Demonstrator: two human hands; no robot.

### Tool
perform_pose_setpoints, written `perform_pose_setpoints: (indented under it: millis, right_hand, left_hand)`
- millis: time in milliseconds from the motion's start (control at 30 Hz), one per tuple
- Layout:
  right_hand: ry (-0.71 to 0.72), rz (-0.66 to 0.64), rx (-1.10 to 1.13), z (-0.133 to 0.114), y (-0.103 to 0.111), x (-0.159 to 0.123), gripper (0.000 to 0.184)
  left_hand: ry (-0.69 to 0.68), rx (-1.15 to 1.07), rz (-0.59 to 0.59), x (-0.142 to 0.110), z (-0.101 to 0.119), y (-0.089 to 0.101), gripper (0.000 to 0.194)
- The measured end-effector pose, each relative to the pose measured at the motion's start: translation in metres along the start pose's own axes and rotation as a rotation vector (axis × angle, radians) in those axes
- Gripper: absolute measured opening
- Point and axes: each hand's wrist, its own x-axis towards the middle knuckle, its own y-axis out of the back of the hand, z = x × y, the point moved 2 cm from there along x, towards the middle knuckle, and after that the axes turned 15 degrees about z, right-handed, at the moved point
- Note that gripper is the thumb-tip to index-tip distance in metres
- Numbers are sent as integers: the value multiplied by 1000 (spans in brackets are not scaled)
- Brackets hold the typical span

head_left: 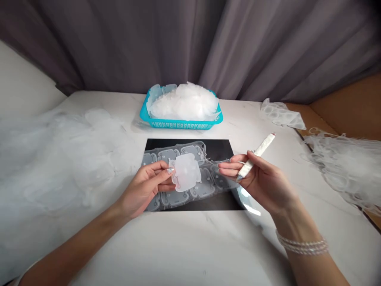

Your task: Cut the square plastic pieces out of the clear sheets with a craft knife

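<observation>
My left hand (149, 182) is closed on the left edge of a flat, frosted translucent plastic piece (188, 174) with a notched outline. Under it lies a translucent sheet of similar moulded shapes (202, 184), spread across a black mat (208, 205). Held between the thumb and fingers of my right hand (258, 174) is a pen-like tool wrapped in white (258, 154), its grey tip pointing down to the left. The kind of tip is too small to tell. A thin clear strand (212, 161) runs from the sheet's upper edge toward my right fingers.
Behind the mat stands a blue basket (181, 125) heaped with frosted pieces. A big pile of translucent sheets (74, 159) covers the left of the white table. At the right edge lie tangled clear offcuts (348, 167) and a sheet with holes (281, 113). A grey curtain (178, 43) hangs behind.
</observation>
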Motion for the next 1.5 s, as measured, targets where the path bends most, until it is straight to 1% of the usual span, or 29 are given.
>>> perform_pose_setpoints:
  millis: [67, 133, 200, 300, 367, 400, 467, 500, 533, 600, 633, 667, 700, 733, 800, 833, 900, 967, 1033, 1100, 1200, 1267, 1333, 1433, 1500]
  right_hand:
    - [11, 46, 36, -1, 8, 6, 36]
    - [22, 74, 66, -2, 14, 10, 36]
    - [38, 80, 93, -3, 17, 12, 37]
    - [60, 91, 128, -4, 19, 13, 35]
    - [69, 133, 149, -4, 19, 13, 32]
    - [79, 165, 158, -4, 19, 12, 32]
    - [130, 237, 151, -5, 18, 10, 34]
    - [175, 272, 125, -6, 17, 9, 35]
    - [230, 303, 77, -7, 15, 7, 36]
    - [350, 338, -84, -8, 12, 2, 36]
    - [404, 344, -182, -7, 9, 0, 36]
    - [446, 345, -281, -5, 7, -3, 36]
    - [477, 341, -372, -1, 5, -6, 35]
    - [501, 333, -449, 3, 2, -9, 35]
    - [548, 313, -563, 15, -1, -16, 32]
    - [575, 302, -606, 21, -2, -19, 31]
    - [629, 303, -666, 32, -2, -25, 29]
    - [645, 346, -690, 39, 0, -28, 29]
    - [626, 408, -641, 42, 3, -27, 31]
    - [592, 447, -539, 43, 6, -22, 33]
    - [560, 460, -405, 43, 10, -15, 32]
    - [554, 455, -365, 44, 11, -11, 31]
    - [546, 450, -350, 45, 12, -10, 31]
    - [540, 453, -367, 44, 10, -12, 32]
    - [540, 453, -393, 41, 6, -14, 32]
  left_hand:
    - [-79, 54, 47, 3, 10, 2, 18]
    - [-203, 158, 116, 10, 26, 4, 20]
    - [-413, 355, 229, 20, 48, 6, 24]
    - [-768, 649, 436, 45, 90, 4, 27]
    - [-900, 744, 520, 67, 116, -2, 25]
    - [-945, 795, 530, 78, 125, -6, 24]
    - [-998, 907, 483, 97, 133, -19, 26]
    - [-1008, 945, 446, 103, 130, -26, 32]
    - [-1021, 986, 402, 105, 123, -32, 40]
    - [-1082, 1078, 285, 97, 98, -45, 50]
    - [-1142, 1154, 195, 87, 81, -50, 50]
    - [-1213, 1221, 76, 75, 62, -54, 48]
    - [-1247, 1268, -82, 61, 43, -57, 45]
    - [-1263, 1292, -217, 49, 25, -59, 42]
    - [-1247, 1329, -376, 30, -2, -58, 41]
    - [-1223, 1336, -412, 26, -11, -56, 41]
    - [-1167, 1326, -443, 28, -20, -55, 42]
    - [-1140, 1317, -457, 38, -19, -55, 43]
    - [-1165, 1355, -483, 53, -13, -59, 43]
    - [-1208, 1429, -486, 69, -6, -65, 44]
    - [-1224, 1500, -439, 97, 2, -76, 45]
    - [-1219, 1515, -396, 114, 7, -84, 45]
    - [-1226, 1508, -360, 126, 14, -93, 47]
    - [-1253, 1463, -353, 127, 27, -105, 52]
    - [-1261, 1425, -328, 120, 37, -104, 59]
